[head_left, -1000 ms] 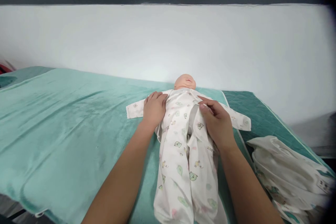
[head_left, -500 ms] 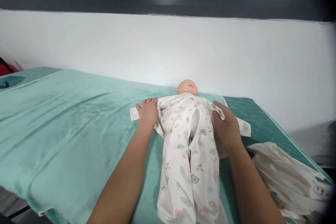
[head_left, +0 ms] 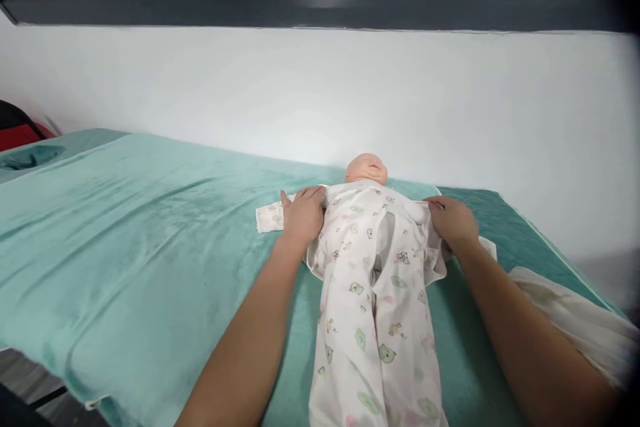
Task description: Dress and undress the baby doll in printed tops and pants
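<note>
A baby doll lies on its back, its head near the wall. White baby clothes printed with green animal faces and leaves lie over its body, the trouser legs pointing toward me and a slit showing at the middle. My left hand rests over the left shoulder and sleeve, thumb apart and fingers stretched; the printed sleeve extends beyond it. At the right shoulder, my right hand pinches the fabric between thumb and fingers. Another cuff shows behind that wrist. The doll's limbs are hidden.
A light green sheet covers the bed, with a darker green cover at right. White cloth lies partly behind my right forearm. A white wall stands behind. Something red and black sits at far left.
My right hand has shifted outward and up, pulling the shoulder fabric to the right. My left hand has moved slightly inward over the left shoulder. The view has turned a little to the left.
</note>
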### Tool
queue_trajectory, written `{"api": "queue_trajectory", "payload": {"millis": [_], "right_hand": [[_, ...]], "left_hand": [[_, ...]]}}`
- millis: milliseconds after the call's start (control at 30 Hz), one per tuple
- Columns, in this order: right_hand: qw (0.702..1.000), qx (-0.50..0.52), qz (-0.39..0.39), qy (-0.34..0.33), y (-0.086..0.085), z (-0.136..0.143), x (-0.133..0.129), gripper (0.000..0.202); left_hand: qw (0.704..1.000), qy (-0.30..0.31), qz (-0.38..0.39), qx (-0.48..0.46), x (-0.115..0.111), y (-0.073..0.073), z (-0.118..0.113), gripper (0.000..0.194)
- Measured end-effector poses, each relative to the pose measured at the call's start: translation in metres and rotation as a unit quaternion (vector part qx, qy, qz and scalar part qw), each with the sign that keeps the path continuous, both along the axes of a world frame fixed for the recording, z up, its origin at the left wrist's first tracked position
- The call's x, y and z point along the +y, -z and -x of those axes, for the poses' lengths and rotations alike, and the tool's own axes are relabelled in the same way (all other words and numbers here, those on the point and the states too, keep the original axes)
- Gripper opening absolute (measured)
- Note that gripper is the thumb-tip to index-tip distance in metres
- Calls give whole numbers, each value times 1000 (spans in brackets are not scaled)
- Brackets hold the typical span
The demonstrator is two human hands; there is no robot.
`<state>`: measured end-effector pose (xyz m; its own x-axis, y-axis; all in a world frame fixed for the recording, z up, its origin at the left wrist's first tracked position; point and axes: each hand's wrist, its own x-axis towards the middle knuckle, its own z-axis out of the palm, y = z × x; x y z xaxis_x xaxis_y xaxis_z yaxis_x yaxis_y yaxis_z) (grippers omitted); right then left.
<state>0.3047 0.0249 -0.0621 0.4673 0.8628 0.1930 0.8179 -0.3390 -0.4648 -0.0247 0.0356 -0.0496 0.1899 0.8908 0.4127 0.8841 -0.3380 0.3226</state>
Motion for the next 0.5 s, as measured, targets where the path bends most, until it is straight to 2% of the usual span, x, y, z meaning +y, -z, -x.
{"api": "queue_trajectory", "payload": {"millis": [133, 200, 267, 333, 400, 500], "right_hand": [[1000, 3, 0, -7, 5, -11, -4, 39], [999, -26, -37, -18, 1, -7, -8, 43], [993, -47, -98, -42, -10, 7, -12, 44], [982, -42, -160, -86, -29, 33, -14, 43], [967, -21, -188, -168, -52, 72, -12, 40], [929, -80, -93, -350, -82, 141, 1, 36]], "left_hand": [[998, -65, 9, -17, 5, 4, 8, 53], [996, -81, 17, -25, 6, 6, 9, 53], [996, -84, 24, -28, 6, 6, 7, 52], [995, -85, 27, -33, 5, 6, 5, 49], [996, -83, 25, -38, 3, 5, 3, 48], [996, -74, 26, -45, 1, 2, 2, 45]]}}
